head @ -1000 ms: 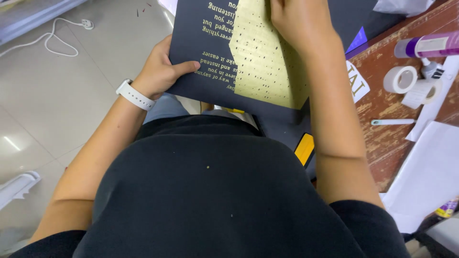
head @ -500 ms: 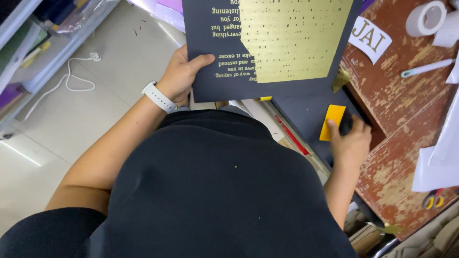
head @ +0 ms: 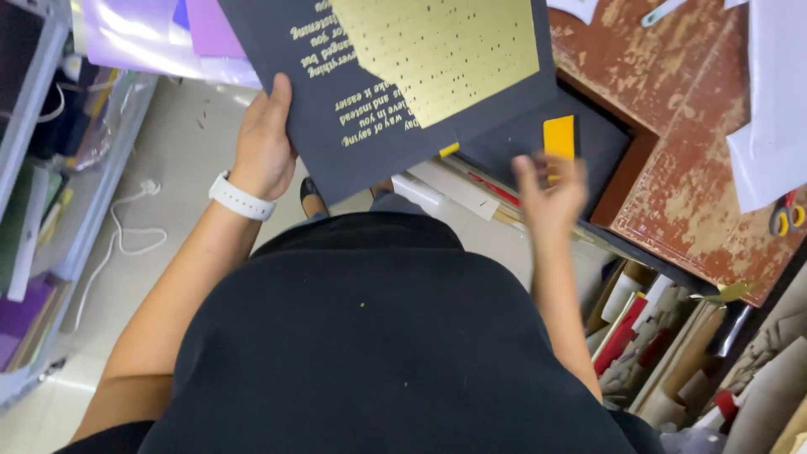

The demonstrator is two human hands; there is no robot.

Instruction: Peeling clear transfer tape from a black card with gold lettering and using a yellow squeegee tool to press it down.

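Count of things in the head view: two hands, one card, one bench.

There were two hands, the left [head: 265,143] and the right [head: 551,185], one dark card [head: 370,109] carrying one gold perforated panel [head: 445,50], one white wristband [head: 241,197], one yellow rectangle [head: 559,137], one worn red bench [head: 672,168], one pair of scissors [head: 786,214], and perhaps two purple sheets [head: 210,29], though their edges blurred together.

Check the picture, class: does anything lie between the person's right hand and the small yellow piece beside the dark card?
Nothing visible does. The right hand, blurred, hovers just below the yellow piece.
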